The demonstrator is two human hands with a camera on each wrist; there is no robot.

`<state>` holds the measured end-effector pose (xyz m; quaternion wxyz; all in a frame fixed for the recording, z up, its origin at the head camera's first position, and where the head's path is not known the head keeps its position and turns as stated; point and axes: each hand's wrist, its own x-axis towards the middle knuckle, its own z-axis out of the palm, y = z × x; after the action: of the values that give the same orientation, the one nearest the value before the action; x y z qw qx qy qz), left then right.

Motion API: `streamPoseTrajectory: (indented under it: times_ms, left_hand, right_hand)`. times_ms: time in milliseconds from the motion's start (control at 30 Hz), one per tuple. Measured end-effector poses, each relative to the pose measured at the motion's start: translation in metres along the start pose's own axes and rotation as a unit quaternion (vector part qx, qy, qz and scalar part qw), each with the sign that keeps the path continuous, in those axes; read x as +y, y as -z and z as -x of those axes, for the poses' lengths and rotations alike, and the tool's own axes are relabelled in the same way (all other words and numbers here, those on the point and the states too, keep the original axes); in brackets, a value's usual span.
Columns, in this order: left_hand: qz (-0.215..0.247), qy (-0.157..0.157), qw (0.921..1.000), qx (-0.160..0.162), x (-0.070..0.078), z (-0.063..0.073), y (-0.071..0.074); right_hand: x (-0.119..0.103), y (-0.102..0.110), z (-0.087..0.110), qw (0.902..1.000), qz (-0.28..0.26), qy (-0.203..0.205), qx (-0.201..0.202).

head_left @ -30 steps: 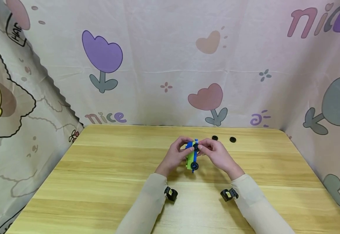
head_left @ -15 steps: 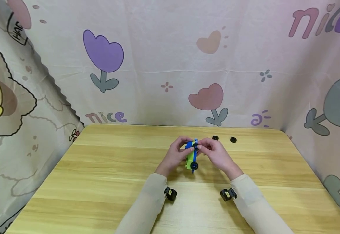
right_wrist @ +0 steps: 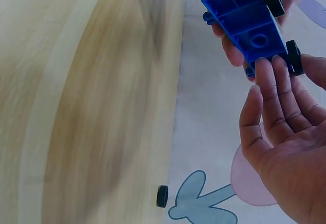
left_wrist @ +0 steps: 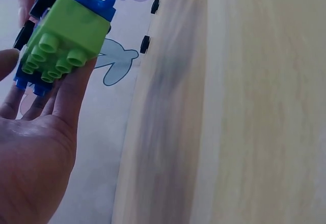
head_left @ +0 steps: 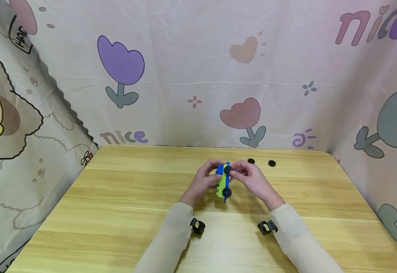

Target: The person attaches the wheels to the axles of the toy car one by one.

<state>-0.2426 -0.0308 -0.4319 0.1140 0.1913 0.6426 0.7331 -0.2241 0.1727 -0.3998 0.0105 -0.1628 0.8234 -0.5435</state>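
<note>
Toy car (head_left: 221, 185) in both hands (head_left: 202, 182) (head_left: 255, 182); two black wheels (head_left: 251, 161) (head_left: 271, 163) beyond

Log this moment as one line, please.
Left hand: holds toy brick car | Right hand: thumb on far black wheel, fingers on blue underside | Table: two loose black wheels

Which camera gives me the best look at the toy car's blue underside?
The right wrist view: the blue underside faces that camera, its ribs visible. The head view shows the toy car side-on, only a blue edge; left wrist shows green studded blocks, underside hidden.
</note>
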Motion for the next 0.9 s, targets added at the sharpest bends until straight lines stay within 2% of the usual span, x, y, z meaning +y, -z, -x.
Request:
streamPoseTrajectory:
  times_ms: [200, 467, 700, 900]
  left_hand:
    - [0.013, 0.002, 0.9999, -0.004, 0.0003, 0.0015, 0.0009]
    - [0.012, -0.008, 0.9998, 0.010, 0.0009, 0.0003, 0.0034]
    - [0.018, 0.001, 0.9992, 0.036, 0.0031, -0.0020, 0.0022]
    - [0.031, -0.009, 0.9972, 0.068, 0.0041, -0.0037, 0.0022]
  right_hand:
    - [0.0004, -0.0001, 0.0008, 0.9999, 0.011, -0.012, 0.002]
    - [0.0001, -0.0008, 0.0031, 0.9997, 0.022, -0.008, 0.007]
    - [0.0013, -0.0014, 0.0067, 0.9999, 0.009, -0.008, 0.002]
    - [0.0047, -0.0044, 0.0081, 0.9999, -0.002, -0.002, -0.016]
